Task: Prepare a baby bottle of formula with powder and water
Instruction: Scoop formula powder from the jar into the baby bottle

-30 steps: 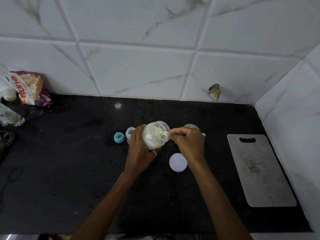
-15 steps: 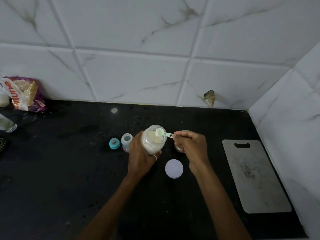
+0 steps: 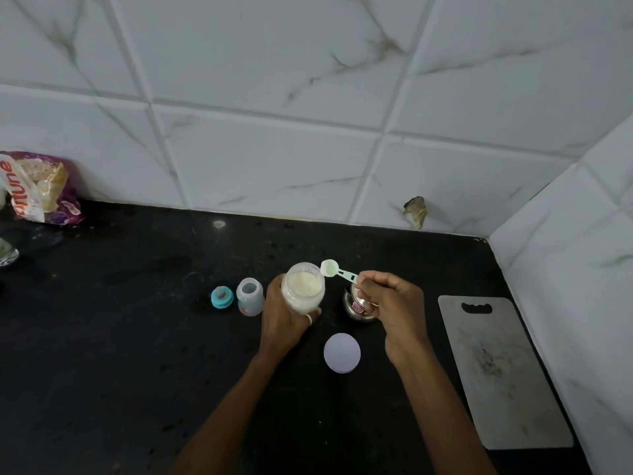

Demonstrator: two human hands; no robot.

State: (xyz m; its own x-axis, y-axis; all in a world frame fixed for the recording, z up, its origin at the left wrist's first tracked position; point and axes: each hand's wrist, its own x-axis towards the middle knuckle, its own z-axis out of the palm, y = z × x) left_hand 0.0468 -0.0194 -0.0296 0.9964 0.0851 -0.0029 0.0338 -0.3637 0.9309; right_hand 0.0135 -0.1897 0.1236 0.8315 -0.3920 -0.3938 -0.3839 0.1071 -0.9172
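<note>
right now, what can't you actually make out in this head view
All in the head view:
- Steel cup: mostly under the right hand; contents hidden.
- Scoop: too small and pale to show whether it holds powder.
- Powder jar: left hand covers its side.
- Baby bottle: too small to show any water.
- Packet: cut by the left edge, print blurred.
- Clear object below it: cut by the left edge, unidentifiable.

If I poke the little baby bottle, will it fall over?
Probably, quite easily. The baby bottle looks empty and plastic, so it is likely light. It stands upright, so a poke may tip it, and its round body might then roll.
</note>
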